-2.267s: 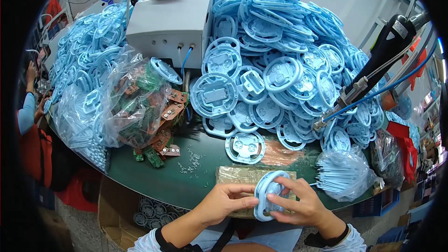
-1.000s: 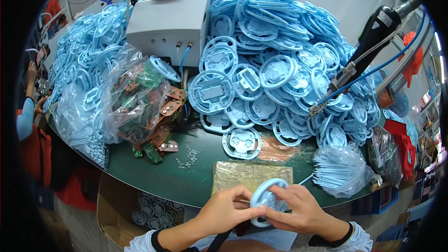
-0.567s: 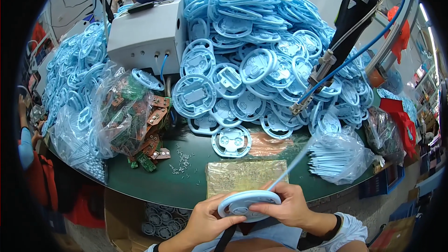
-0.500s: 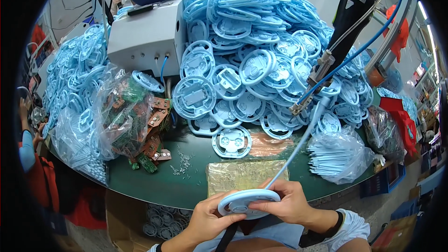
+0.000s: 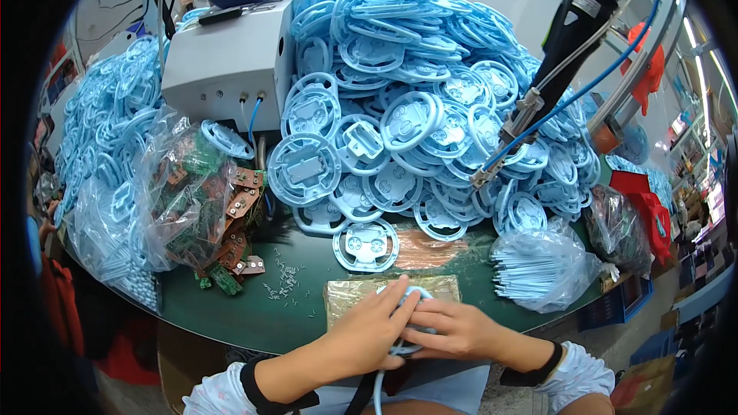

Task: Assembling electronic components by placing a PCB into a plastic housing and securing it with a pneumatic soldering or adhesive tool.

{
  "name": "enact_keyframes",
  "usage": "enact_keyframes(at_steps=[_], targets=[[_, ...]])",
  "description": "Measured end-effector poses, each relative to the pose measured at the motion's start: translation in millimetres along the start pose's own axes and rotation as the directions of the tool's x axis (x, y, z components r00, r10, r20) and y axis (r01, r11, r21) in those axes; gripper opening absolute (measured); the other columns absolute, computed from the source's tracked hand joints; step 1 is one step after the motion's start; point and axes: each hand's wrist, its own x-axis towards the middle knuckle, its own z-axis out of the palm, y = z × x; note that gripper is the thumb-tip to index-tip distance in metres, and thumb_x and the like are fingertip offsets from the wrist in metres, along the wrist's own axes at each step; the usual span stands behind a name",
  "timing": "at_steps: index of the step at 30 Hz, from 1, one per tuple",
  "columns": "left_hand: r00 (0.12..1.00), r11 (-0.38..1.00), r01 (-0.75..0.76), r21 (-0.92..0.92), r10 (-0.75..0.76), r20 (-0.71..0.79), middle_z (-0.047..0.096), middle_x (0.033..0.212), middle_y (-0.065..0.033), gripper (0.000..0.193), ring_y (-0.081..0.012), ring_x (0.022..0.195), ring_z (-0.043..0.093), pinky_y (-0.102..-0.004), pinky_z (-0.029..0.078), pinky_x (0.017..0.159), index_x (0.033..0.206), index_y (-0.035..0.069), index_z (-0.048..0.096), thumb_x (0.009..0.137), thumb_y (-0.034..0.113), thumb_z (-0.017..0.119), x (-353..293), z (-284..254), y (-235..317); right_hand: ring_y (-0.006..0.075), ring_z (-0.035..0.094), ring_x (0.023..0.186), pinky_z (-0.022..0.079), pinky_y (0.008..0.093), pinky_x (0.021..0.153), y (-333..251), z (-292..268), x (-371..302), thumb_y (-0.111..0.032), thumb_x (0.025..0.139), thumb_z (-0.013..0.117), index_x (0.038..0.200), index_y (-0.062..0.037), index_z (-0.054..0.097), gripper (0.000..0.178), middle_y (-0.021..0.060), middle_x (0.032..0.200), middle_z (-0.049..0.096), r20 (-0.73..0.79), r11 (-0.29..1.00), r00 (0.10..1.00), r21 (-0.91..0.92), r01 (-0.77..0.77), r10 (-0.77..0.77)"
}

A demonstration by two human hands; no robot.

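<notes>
Currently, left hand [image 5: 373, 323] and right hand [image 5: 457, 329] together grip a blue wheel [image 5: 420, 290] by the counter's [image 5: 231, 323] front edge; I judge rod [image 5: 377, 392] fitting underway, steady alignment needed next.

Hands [image 5: 370, 327] on wheel [image 5: 420, 290] (lt. blue), grn. bench [image 5: 223, 323]

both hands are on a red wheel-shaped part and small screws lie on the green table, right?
Not red: the head view shows a light blue wheel-shaped part. The left hand and right hand are on it, and small screws lie on the green table.
</notes>
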Motion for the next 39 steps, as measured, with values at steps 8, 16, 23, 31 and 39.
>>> enact_keyframes(at_steps=[8,16,23,31,39], targets=[[0.995,0.994,-0.096,-0.045,0.095,-0.012,0.04,0.142,-0.0245,0.1,-0.0395,0.132,0.042,-0.0426,0.038,0.107,0.146,0.004,0.033,0.063,0.022,0.086,-2.8,-4.0,-25.9,0.0202,0.058,0.11,0.049,0.0297,0.093,101.5,-140.8,77.1,-0.017,0.093,0.065,0.132,0.0031,0.045,0.048,0.0178,0.126,0.055,-0.747,0.851,0.411,0.431,-0.3,0.522],[0.979,0.969,-0.027,-0.247,-0.024,-0.202,0.038,0.142,-0.0225,0.097,-0.0408,0.13,0.039,-0.0485,0.034,0.108,0.144,0.004,0.036,0.063,0.022,0.086,-24.6,11.4,-25.5,0.0172,0.061,0.07,0.054,0.0331,0.078,63.8,-152.1,91.1,-0.017,0.1,0.048,0.149,-0.0025,0.021,0.058,0.0086,0.091,0.057,-0.447,0.682,0.72,0.73,-0.05,0.531],[0.957,0.958,-0.013,-0.286,-0.071,-0.281,0.034,0.143,-0.0218,0.092,-0.0426,0.13,0.035,-0.0492,0.033,0.107,0.143,0.006,0.037,0.064,0.015,0.082,-22.8,18.1,-31.2,0.0109,0.058,0.057,0.055,0.0244,0.06,-13.9,-138.5,71.1,-0.015,0.099,0.048,0.132,-0.0046,0.026,0.041,0.0044,0.072,0.052,-0.19,0.574,0.91,0.817,-0.062,0.368],[0.96,0.95,-0.037,-0.311,-0.053,-0.274,0.034,0.141,-0.0222,0.09,-0.0425,0.13,0.035,-0.049,0.033,0.107,0.142,0.004,0.038,0.064,0.014,0.082,-22.2,20.5,-34.5,0.0115,0.063,0.059,0.059,0.0238,0.06,-18.6,-133.8,64.0,-0.015,0.098,0.051,0.127,0.0005,0.041,0.034,0.0026,0.069,0.057,0.078,0.629,0.95,0.732,-0.261,0.303],[0.957,0.939,-0.077,-0.335,-0.024,-0.288,0.033,0.141,-0.024,0.086,-0.0429,0.132,0.033,-0.0467,0.035,0.107,0.141,0.002,0.038,0.065,0.009,0.079,-21.8,20.3,-33.7,0.0116,0.063,0.056,0.059,0.0255,0.059,-28.0,-100.5,87.2,-0.011,0.095,0.057,0.131,-0.0058,0.038,0.041,0.0031,0.069,0.057,-0.138,0.581,0.916,0.806,-0.118,0.377]])
